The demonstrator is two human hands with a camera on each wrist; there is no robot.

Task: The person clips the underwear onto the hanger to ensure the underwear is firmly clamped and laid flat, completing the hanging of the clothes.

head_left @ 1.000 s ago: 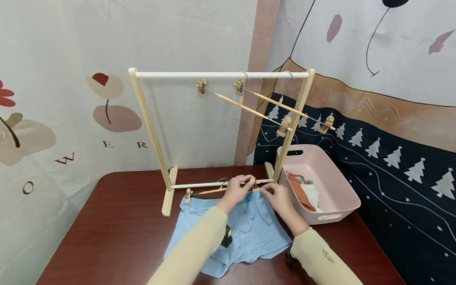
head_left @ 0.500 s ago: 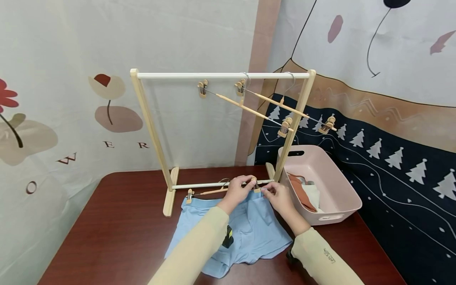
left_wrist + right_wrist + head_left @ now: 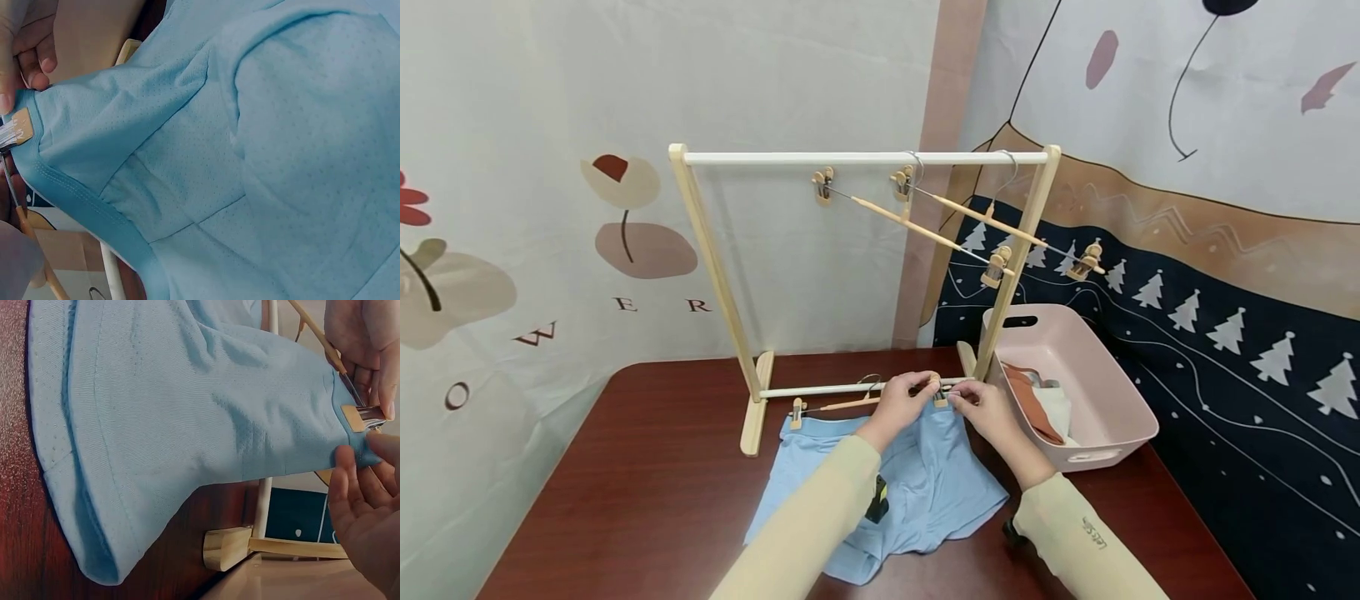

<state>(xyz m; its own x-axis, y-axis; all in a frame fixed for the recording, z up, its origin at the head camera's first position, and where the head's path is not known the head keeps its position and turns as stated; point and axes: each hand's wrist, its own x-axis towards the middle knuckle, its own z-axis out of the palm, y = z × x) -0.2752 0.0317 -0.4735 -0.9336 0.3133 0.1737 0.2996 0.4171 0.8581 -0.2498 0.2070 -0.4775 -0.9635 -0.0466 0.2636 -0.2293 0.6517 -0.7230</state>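
Pale blue shorts [image 3: 936,492] lie on the table, their waistband toward the rack. A wooden clip hanger [image 3: 848,404] runs along that waistband, and its left clip [image 3: 797,414] bites the band's left end. My left hand [image 3: 902,404] grips the hanger's right clip [image 3: 354,418], whose jaws sit over the waistband near its right corner. Right beside that clip, my right hand [image 3: 988,410] pinches the corner of the waistband between thumb and fingers, seen closely in the right wrist view. A black and yellow patch [image 3: 878,500] on the shorts is partly covered by the left sleeve.
A wooden rack with a white top rail [image 3: 797,158] stands behind the hands. Two clip hangers hang at its right, the nearer hanger bar [image 3: 902,220] slanting forward. A pink bin [image 3: 1112,408] at the right holds folded rust and white cloth [image 3: 1037,404].
The right leg of the shorts has drawn slightly inward and left. Both hands stay at the right clip and waistband corner with only small finger shifts.
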